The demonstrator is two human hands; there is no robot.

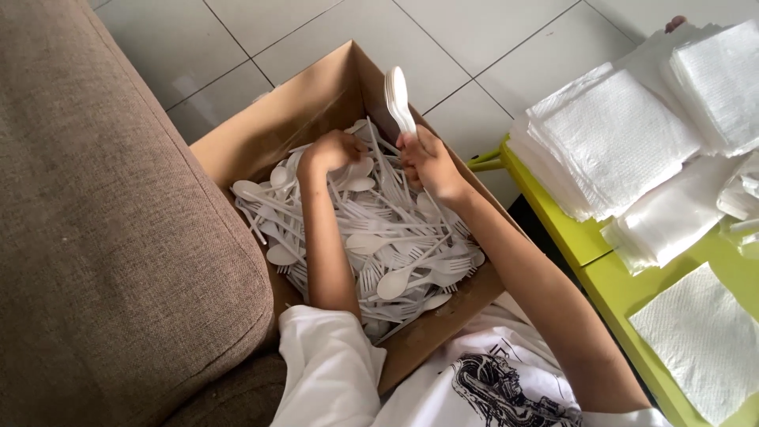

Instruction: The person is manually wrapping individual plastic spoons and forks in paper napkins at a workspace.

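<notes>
1. Holding a small stack of white plastic spoons [396, 96], the right hand [427, 162] is closed tight around the handles. The spoon bowls point up and away from the person, so the long way of the stack runs from the hand up toward the far wall of the box.
2. The left hand [332, 150] is down on the pile of loose white forks and spoons [395, 245]. Its fingers are curled into the pile, and I cannot tell if they have pinched one yet.
3. The two hands are near each other. The left one sits lower and more to the left, and the held stack stands just to its right, above the pile.
4. The pile fills the brown cardboard box [269, 130]. The pieces lie every which way, crossing over one another, so any one spoon has others on top of it or under it.
5. The box sits on the floor between a brown couch [111, 237] on the left and a green table [601, 277] on the right.
6. Stacks of white paper napkins [617, 134] lie on the table, well apart from both hands.
7. The box walls stand close around the hands, and the far wall is just behind the held spoons.
</notes>
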